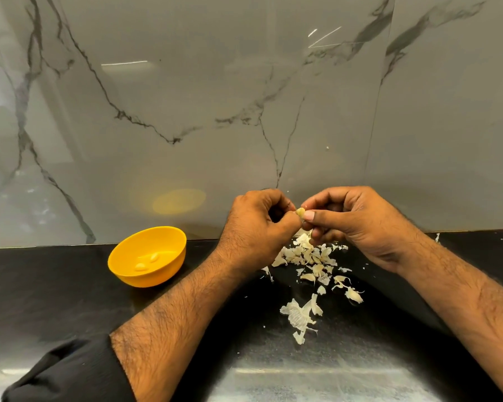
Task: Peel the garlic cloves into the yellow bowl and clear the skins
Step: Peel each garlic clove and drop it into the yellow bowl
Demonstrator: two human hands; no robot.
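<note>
A small pale garlic clove (300, 211) is held up above the black counter, pinched between both hands. My left hand (259, 224) grips it from the left with curled fingers. My right hand (349, 219) pinches it from the right with thumb and fingertips. A strip of skin hangs down below the clove. Under the hands lies a heap of white garlic skins and pieces (311, 259), with a larger papery skin (299, 314) nearer me. The yellow bowl (122, 256) stands to the left, with two peeled cloves (145, 262) inside.
The black counter (70, 300) runs up to a grey marble wall (186, 111) right behind the hands. A stray skin flake (437, 237) lies at the back right by the wall. A black sleeve (70, 372) covers my left upper forearm.
</note>
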